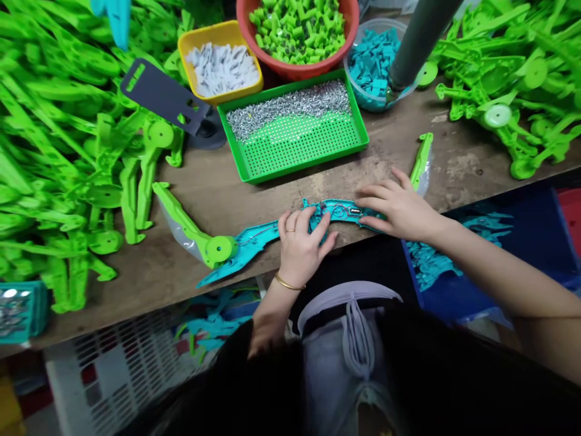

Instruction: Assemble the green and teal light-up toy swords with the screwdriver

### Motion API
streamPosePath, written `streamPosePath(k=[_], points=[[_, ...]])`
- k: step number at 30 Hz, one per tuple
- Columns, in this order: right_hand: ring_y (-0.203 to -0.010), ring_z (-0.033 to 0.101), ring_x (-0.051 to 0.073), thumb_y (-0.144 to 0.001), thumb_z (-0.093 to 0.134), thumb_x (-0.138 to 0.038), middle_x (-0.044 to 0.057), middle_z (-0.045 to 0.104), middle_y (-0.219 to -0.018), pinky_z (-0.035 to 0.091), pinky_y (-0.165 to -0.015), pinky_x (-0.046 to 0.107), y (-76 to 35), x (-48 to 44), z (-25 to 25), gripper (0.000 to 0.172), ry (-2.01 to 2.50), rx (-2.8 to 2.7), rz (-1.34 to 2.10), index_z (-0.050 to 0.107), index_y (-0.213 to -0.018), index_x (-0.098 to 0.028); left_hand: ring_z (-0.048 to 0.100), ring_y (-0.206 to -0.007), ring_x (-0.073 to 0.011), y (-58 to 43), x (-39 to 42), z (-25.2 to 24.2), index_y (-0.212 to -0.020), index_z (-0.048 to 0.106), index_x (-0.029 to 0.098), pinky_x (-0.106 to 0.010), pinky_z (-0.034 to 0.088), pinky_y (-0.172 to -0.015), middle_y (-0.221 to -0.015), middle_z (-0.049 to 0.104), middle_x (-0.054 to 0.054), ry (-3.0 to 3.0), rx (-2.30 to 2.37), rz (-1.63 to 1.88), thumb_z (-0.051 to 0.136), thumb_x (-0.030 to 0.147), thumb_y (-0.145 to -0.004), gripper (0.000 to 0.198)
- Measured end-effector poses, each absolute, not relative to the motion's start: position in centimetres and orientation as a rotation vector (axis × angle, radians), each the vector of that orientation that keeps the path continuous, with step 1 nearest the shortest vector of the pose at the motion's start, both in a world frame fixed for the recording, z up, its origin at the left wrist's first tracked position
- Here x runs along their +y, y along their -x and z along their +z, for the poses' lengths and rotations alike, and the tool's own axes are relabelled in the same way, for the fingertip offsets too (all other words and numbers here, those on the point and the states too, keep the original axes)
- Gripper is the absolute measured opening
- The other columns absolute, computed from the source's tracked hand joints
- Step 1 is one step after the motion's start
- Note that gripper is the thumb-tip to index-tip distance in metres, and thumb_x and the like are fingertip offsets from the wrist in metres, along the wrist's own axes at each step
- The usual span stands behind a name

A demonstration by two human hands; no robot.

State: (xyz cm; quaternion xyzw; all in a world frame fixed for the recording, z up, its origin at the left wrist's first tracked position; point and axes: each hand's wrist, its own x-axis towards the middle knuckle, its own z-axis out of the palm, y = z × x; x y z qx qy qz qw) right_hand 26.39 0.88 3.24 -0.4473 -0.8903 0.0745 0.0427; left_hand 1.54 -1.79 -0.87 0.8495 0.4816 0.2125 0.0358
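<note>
A long curved blue plastic shell (258, 237), like the body of a toy bow, lies open side up along the table's near edge. Thin wires and a small metal spring-like part (354, 211) show inside it. My left hand (302, 239) is closed over the shell's middle, its fingertips on the inner parts. Over the shell's right end, my right hand (394, 206) grips with fingers on the far side and thumb on the near side. A green arm (186, 221) with a round hub joins the left end; another green arm (422, 160) sticks out beyond my right hand.
Behind the shell stands a green tray (295, 166) of small screws. Farther back are a yellow tub (220, 30) of white pieces, a red bowl (297, 71) of green pieces and a clear tub (374, 103) of blue pieces. Green arms pile up left (59, 121) and right (499, 79).
</note>
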Motion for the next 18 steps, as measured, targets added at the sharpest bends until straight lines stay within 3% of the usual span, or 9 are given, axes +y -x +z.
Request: streamPosePath(k=[6, 13, 18], points=[[-0.109, 0.059, 0.023, -0.095, 0.046, -0.043, 0.007, 0.068, -0.118, 0.022, -0.114, 0.055, -26.8, 1.4, 2.8, 0.037, 1.258, -2.647, 0.354, 0.065, -0.117, -0.021, 0.052, -0.11, -0.0273, -1.6, -1.9, -0.7, -0.116, 0.069, 0.023, -0.046, 0.035, -0.103, -0.118, 0.063, -0.014, -2.622, 1.479, 0.651, 0.056, 0.042, -0.09, 0.035], [-0.123, 0.05, 0.03, -0.089, 0.052, -0.053, 0.009, 0.06, -0.132, 0.024, -0.111, 0.059, -25.9, 2.5, 3.5, 0.042, 1.307, -2.706, 0.635, 0.066, -0.114, -0.021, 0.051, -0.11, -0.0275, -1.6, -1.8, -0.9, -0.114, 0.07, 0.022, -0.047, 0.036, -0.102, -0.118, 0.063, -0.014, -2.637, 1.483, 0.679, 0.056, 0.041, -0.09, 0.034], [-0.122, 0.051, 0.03, -0.09, 0.054, -0.044, 0.011, 0.061, -0.13, 0.021, -0.113, 0.059, -25.3, 2.7, 3.9, 0.034, 1.338, -2.711, 0.648, 0.068, -0.107, -0.018, 0.051, -0.11, -0.0278, -1.6, -1.8, -0.8, -0.116, 0.069, 0.024, -0.048, 0.035, -0.101, -0.119, 0.062, -0.014, -2.582, 1.482, 0.625, 0.055, 0.042, -0.09, 0.035]])
